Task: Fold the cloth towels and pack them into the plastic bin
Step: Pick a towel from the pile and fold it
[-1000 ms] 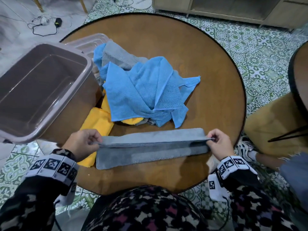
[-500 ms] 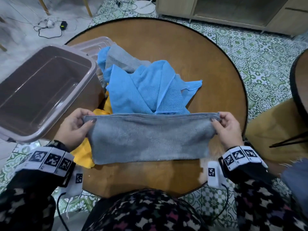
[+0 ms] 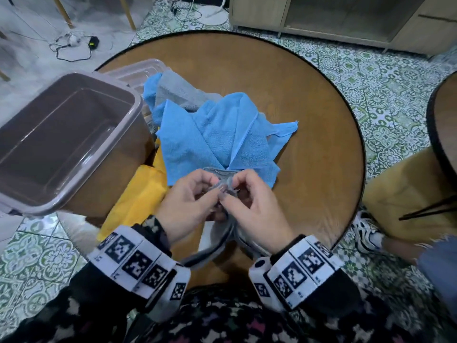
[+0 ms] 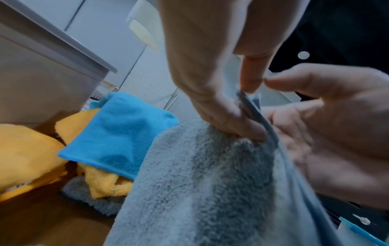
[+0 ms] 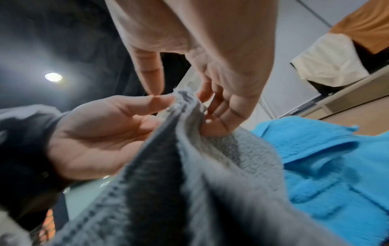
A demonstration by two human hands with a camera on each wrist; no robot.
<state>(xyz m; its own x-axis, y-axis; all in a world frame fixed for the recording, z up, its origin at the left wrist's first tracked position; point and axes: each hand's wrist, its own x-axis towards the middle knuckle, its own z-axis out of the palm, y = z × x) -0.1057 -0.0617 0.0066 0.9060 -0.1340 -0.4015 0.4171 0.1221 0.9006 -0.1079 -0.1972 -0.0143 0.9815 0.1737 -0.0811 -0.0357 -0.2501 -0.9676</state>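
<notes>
Above the table's near edge, my left hand (image 3: 190, 201) and right hand (image 3: 249, 206) meet and pinch the two ends of the grey towel (image 3: 218, 175) together. The towel is doubled over and hangs down between my wrists. In the left wrist view my left hand (image 4: 221, 103) pinches the grey towel (image 4: 200, 183), with the right hand (image 4: 326, 126) against its other side. The right wrist view shows my right hand (image 5: 223, 103) holding the grey towel (image 5: 189, 183) edge, facing the left hand (image 5: 101, 133). The brown plastic bin (image 3: 61, 139) stands empty at the left.
A pile of blue towels (image 3: 217, 134) lies mid-table with another grey towel (image 3: 178, 90) behind it. A yellow towel (image 3: 138, 201) lies beside the bin. The bin's lid (image 3: 138, 70) sits behind the bin. Bare round wooden table (image 3: 309, 144) stretches to the right.
My hands have come together from wide apart, bringing the grey towel's two ends to meet. The towel, stretched flat before, now hangs doubled between them.
</notes>
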